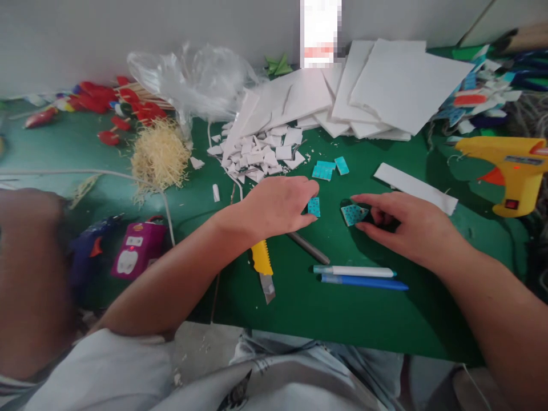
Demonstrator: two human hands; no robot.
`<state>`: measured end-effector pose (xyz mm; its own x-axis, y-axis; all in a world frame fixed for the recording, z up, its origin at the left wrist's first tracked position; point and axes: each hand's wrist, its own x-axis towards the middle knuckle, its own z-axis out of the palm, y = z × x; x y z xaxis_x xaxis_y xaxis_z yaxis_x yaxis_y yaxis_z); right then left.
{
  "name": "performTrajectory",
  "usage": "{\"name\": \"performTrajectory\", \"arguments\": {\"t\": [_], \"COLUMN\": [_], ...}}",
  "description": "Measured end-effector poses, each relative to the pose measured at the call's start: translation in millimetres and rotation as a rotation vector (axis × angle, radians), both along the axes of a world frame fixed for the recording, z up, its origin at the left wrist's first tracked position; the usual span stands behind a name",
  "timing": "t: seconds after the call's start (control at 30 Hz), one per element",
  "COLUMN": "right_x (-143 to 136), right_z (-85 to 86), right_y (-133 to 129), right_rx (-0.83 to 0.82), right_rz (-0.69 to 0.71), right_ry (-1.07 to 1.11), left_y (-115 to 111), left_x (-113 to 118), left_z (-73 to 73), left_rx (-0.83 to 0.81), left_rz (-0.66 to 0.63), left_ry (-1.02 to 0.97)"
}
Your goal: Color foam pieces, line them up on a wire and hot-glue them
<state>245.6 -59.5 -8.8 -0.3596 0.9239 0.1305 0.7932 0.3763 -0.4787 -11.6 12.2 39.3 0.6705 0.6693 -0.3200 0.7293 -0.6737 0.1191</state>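
Note:
My left hand (278,206) reaches across the green table, its thumb and fingertips closed on a small teal dotted piece (314,207). To its right, my right hand (398,225) holds another teal dotted piece (353,214) with a pointed end between thumb and index finger. Just beyond the hands lie a teal block (323,170) and a smaller teal piece (342,165). Nearer me are a yellow cutter (262,258) with its blade out, a dark rod (310,249), a white pen (363,272) and a blue pen (368,282).
White foam sheets (406,85) and foam scraps (265,154) lie at the back. A yellow glue gun (509,168) is at the right, beside a white strip (415,187). Wood shavings (160,153), a purple power socket (139,249) and another person's arm (34,285) are at the left.

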Motion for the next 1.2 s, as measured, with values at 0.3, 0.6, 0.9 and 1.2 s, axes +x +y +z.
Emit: {"name": "performTrajectory", "arguments": {"t": [0.3,0.6,0.9,1.2], "right_x": [-3.6,-12.8,-12.8,-13.7], "right_z": [-1.4,-1.1,0.0,0.9], "right_y": [0.5,-1.1,-2.2,-1.3], "right_rx": [0.029,0.044,0.002,0.015], "right_rz": [0.007,0.019,-0.032,-0.02], "right_ry": [-0.034,-0.041,0.006,-0.01], "left_y": [-7.4,-16.6,-16.5,-16.7], "left_x": [6.5,20.8,17.8,20.9], "left_z": [-6.7,-5.8,-7.6,-5.8], "left_rx": [0.023,-0.009,-0.028,-0.071], "left_rz": [-0.065,-0.083,-0.065,-0.051], "left_ry": [-0.032,-0.036,-0.074,-0.048]}}
